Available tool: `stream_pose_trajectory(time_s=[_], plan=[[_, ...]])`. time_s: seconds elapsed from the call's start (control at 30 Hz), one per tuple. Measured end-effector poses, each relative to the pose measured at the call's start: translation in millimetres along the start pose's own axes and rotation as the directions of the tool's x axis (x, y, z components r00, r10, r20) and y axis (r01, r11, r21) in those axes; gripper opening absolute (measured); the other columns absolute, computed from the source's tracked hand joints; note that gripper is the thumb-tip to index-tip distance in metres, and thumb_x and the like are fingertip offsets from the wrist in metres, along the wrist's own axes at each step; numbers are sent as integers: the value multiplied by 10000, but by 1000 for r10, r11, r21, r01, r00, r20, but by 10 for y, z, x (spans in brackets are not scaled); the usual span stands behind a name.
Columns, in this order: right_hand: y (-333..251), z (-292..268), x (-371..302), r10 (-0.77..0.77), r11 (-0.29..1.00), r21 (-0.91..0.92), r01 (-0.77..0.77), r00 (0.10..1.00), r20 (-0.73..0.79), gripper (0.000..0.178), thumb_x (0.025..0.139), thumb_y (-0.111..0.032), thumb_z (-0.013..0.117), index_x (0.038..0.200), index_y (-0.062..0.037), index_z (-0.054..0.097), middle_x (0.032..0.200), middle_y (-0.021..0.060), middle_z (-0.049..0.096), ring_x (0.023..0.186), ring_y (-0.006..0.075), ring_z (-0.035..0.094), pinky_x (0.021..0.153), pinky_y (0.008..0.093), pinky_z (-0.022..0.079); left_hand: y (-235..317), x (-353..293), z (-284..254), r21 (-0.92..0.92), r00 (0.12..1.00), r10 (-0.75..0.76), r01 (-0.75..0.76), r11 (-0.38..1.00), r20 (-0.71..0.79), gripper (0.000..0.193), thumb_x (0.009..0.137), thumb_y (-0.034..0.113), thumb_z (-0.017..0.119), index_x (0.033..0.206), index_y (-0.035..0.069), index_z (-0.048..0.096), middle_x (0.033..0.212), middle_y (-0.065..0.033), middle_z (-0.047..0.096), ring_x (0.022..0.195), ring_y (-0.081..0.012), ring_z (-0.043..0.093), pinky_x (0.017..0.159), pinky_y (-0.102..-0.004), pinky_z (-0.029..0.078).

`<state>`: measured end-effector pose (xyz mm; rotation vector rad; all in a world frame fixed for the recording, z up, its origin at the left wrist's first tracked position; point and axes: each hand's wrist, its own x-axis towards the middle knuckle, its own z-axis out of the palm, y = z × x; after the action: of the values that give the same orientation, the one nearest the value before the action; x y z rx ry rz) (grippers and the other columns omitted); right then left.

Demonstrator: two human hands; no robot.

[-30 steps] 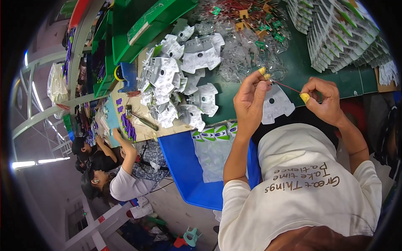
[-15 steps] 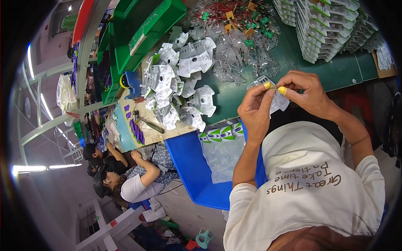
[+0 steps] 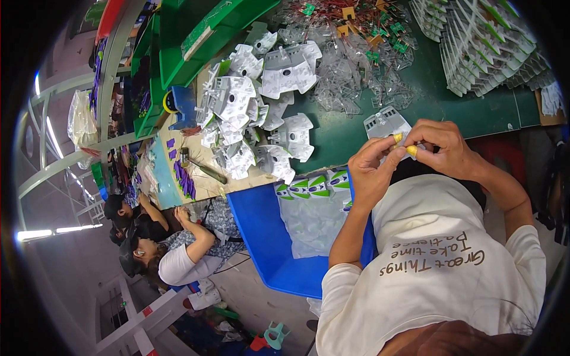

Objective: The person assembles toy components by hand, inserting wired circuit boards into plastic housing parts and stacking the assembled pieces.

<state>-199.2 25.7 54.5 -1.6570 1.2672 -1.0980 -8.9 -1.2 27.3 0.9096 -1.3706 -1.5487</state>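
Note:
My left hand (image 3: 375,171) and my right hand (image 3: 449,149) meet at the front edge of the green table. Both are closed in a fingertip pinch, with yellow covers on some fingertips. Whatever sits between the fingers is small and pale, and I cannot make it out. Just beyond the hands, a white and grey plastic shell (image 3: 386,122) lies at the table edge, its near part hidden by my fingers. Farther off is a heap of clear plastic parts (image 3: 335,80), with small green circuit boards (image 3: 399,45) and red wires among them.
White and grey shells (image 3: 237,101) are piled left of centre, beside green bins (image 3: 205,44). More shells stand stacked (image 3: 481,47) at the far right. A blue bin (image 3: 255,237) by my left arm holds bagged white and green parts (image 3: 312,219). Co-workers (image 3: 184,255) sit at left.
The whole view has shifted a little. My hands stay pinched together but sit slightly nearer to me, and more of the shell beyond them shows.

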Motion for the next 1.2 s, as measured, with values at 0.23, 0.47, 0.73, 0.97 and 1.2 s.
stream_pose_trajectory(time_s=[0.23,0.47,0.73,0.97,1.2], plan=[[102,-42,117,-62,958,288,12,984,165,97,805,27,679,900,13,664,791,69,639,625,138,560,537,285,430,-32,14,-159,-640,793,-422,606,472,439,403,892,67,697,1250,14,522,870,-84,655,659,-158,629,583,-258,497],[-2,-205,152,194,978,58,-201,975,108,119,805,20,645,922,31,629,801,66,618,615,133,545,529,284,413,-10,439,-356,669,963,242,-100,736,-122,349,851,80,731,1133,-23,553,791,-117,643,667,-205,652,583,-309,513],[209,129,171,-201,831,-500,243,970,137,119,764,-42,639,867,-10,587,837,99,563,757,260,633,603,388,503,-136,575,-336,858,923,374,-118,501,-91,281,802,17,714,1043,-27,576,912,-179,618,787,-318,642,695,-394,516],[344,102,161,-65,700,-635,327,914,399,305,735,-33,654,1036,-21,601,1016,85,571,877,272,616,654,404,500,144,61,-454,771,966,248,-208,602,66,282,823,-90,633,1094,-17,607,1045,-187,620,943,-349,639,799,-402,519],[271,94,177,-159,708,-604,367,915,370,262,724,12,645,984,12,622,995,103,573,823,273,627,638,398,525,-63,209,-472,695,835,339,-549,465,433,333,742,-68,621,1073,-43,638,1095,-168,597,1040,-346,626,870,-411,530]])
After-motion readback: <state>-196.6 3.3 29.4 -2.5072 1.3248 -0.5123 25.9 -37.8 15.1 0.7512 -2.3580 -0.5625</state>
